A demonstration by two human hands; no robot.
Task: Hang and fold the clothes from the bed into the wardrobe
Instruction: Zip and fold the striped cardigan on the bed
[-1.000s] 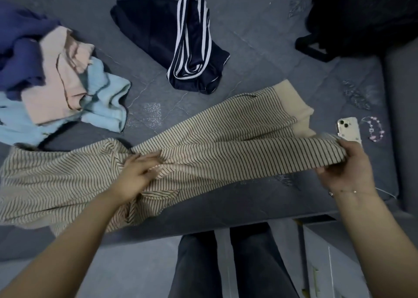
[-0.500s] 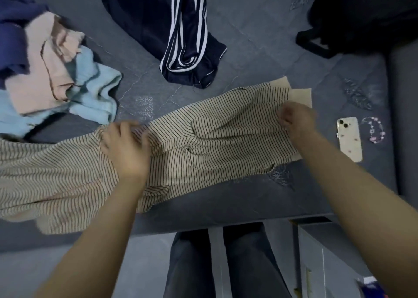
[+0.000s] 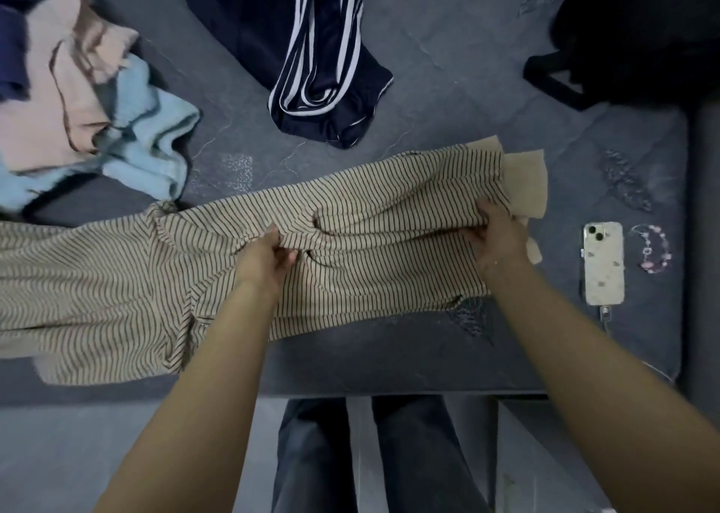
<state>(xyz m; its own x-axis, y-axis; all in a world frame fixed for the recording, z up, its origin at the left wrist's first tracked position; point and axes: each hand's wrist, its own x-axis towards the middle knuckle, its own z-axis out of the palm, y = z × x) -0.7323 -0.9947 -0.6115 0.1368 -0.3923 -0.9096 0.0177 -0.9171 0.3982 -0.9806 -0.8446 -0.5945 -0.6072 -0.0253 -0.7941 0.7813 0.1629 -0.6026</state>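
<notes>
A beige garment with thin dark stripes [image 3: 117, 278] lies stretched across the grey bed [image 3: 448, 154], its plain beige cuffs at the right end. My left hand [image 3: 265, 259] pinches a raised fold near the garment's middle. Close to the cuffs, my right hand [image 3: 496, 240] grips the same fold from the right. Between the two hands the fabric bunches into a ridge. A navy garment with white stripes [image 3: 311, 56] lies farther back on the bed.
A pile of blue, peach and light-blue clothes [image 3: 78, 103] sits at the left. A phone [image 3: 603, 263] on a cable and a bead bracelet [image 3: 654, 249] lie at the right. A black bag [image 3: 639, 33] fills the far right corner. My legs stand at the bed's front edge.
My left hand moved right from the garment's left part to its middle and pinched a fold. My right hand slid down from the cuffs and took hold of the fabric.
</notes>
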